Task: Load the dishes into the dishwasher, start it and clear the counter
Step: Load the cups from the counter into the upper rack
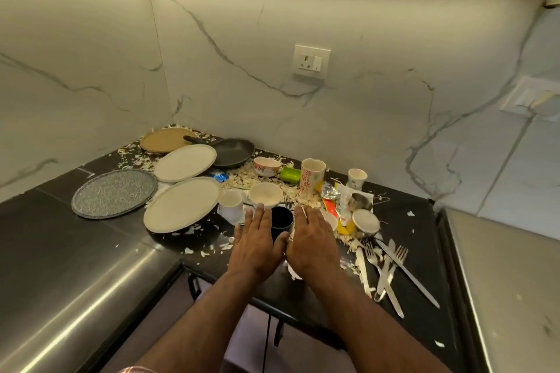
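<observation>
Dirty dishes crowd a black counter (403, 221) strewn with white food scraps. A black cup (281, 219) stands between my hands. My left hand (256, 244) and my right hand (309, 244) lie flat, fingers straight, on either side of it. Behind it are a cream bowl (266, 194) and a white cup (230, 201). Two cream plates (181, 204) (185, 163), a grey glass plate (113, 193), a tan plate (166, 140) and a black pan (233, 153) sit to the left. Forks and knives (386, 269) lie at the right.
A flowered bowl (266, 165), tall flowered cup (312, 175), green container (290, 174), small cup (357, 179), steel bowls (362, 201) and wrappers (331, 206) fill the middle right. Steel surfaces (75, 288) flank the counter. A wall socket (310, 61) is behind.
</observation>
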A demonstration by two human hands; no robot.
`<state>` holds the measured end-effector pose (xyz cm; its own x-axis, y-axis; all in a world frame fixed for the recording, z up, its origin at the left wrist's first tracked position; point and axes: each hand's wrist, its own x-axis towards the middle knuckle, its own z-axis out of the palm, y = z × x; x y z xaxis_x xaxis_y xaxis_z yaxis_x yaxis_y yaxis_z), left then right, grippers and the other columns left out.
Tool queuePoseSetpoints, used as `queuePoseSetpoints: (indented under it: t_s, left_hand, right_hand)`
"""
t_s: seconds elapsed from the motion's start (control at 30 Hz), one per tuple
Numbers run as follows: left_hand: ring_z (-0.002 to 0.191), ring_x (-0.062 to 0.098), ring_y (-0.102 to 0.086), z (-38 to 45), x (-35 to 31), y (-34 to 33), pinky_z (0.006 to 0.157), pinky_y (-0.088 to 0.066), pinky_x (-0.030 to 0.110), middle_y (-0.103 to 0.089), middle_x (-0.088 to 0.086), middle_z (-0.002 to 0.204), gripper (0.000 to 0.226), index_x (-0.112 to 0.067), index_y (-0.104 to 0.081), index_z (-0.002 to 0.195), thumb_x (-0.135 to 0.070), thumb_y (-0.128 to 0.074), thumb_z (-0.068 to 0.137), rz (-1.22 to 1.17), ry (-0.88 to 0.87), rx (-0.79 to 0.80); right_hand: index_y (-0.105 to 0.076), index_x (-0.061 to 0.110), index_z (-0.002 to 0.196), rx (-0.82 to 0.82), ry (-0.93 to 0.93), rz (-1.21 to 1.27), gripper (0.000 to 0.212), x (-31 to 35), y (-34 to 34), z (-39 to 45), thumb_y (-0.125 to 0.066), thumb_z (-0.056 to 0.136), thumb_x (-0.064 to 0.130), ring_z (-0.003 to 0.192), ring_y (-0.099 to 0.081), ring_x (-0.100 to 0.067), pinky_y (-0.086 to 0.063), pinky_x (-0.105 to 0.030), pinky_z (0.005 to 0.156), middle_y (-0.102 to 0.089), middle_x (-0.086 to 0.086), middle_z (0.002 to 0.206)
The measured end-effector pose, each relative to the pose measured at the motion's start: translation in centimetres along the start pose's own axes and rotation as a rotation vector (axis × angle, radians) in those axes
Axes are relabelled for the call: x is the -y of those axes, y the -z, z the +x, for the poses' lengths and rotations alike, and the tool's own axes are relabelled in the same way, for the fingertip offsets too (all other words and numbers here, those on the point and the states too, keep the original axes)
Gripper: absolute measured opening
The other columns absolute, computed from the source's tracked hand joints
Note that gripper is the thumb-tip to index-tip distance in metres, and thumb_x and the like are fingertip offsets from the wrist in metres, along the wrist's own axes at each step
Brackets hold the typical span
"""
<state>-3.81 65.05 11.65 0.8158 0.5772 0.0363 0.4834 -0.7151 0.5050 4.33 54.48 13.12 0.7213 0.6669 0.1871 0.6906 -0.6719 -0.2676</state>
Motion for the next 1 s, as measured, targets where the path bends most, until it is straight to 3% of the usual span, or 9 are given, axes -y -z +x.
queuePoseSetpoints:
  t_s: [0.27, 0.57, 0.7, 0.87, 1.0]
  left_hand:
    - [0.154, 0.019, 0.012, 6.9, 1.1, 0.5, 0.125, 0.001, 0.049, 0.008, -0.002, 0.168, 0.075, -0.021, 0.001, 0.161, -0.054, -0.034, 0.103, -0.037, 0.014, 0.056]
    - [0.155, 0.019, 0.001, 13.8, 2.4, -0.5, 0.124, -0.003, 0.047, -0.002, -0.001, 0.169, 0.070, -0.019, -0.008, 0.161, -0.049, -0.037, 0.104, -0.130, 0.008, 0.067]
    - [0.155, 0.021, -0.006, 16.4, 2.5, -1.1, 0.125, -0.010, 0.046, -0.007, 0.000, 0.169, 0.069, -0.019, -0.011, 0.160, -0.046, -0.039, 0.104, -0.152, 0.020, 0.064]
    - [0.153, 0.021, -0.016, 19.0, 1.9, -1.4, 0.124, -0.017, 0.040, -0.020, 0.005, 0.166, 0.066, -0.015, -0.020, 0.159, -0.040, -0.047, 0.103, -0.182, 0.010, 0.053]
    - [0.147, 0.023, -0.031, 20.1, 1.5, -1.6, 0.120, -0.027, 0.037, -0.032, 0.006, 0.162, 0.062, -0.015, -0.029, 0.157, -0.030, -0.054, 0.102, -0.217, 0.022, 0.044]
  right_hand:
    - [-0.021, 0.014, 0.158, 0.038, -0.139, 0.032, 0.078, -1.8, -1.7, 6.7, -0.059, 0.092, 0.034, 0.149, -0.025, -0.029, -0.028, -0.041, 0.121, -0.026, -0.013, 0.162]
    - [-0.037, 0.016, 0.147, 0.061, -0.378, 0.186, 0.070, -5.9, -1.6, 14.3, -0.064, 0.084, 0.025, 0.130, -0.048, -0.031, -0.048, -0.044, 0.099, -0.049, -0.010, 0.144]
    - [-0.045, 0.021, 0.140, 0.045, -0.366, 0.232, 0.058, -7.8, -2.7, 18.6, -0.062, 0.085, 0.030, 0.119, -0.056, -0.033, -0.053, -0.046, 0.093, -0.058, -0.012, 0.133]
    - [-0.039, 0.019, 0.151, 0.057, -0.349, 0.236, 0.058, -9.3, -3.5, 23.6, -0.052, 0.096, 0.030, 0.126, -0.050, -0.038, -0.046, -0.045, 0.100, -0.054, -0.021, 0.137]
    - [-0.059, 0.016, 0.135, 0.126, -0.365, 0.252, 0.044, -10.2, -4.5, 25.6, -0.055, 0.092, 0.024, 0.112, -0.061, -0.034, -0.053, -0.038, 0.089, -0.064, -0.019, 0.128]
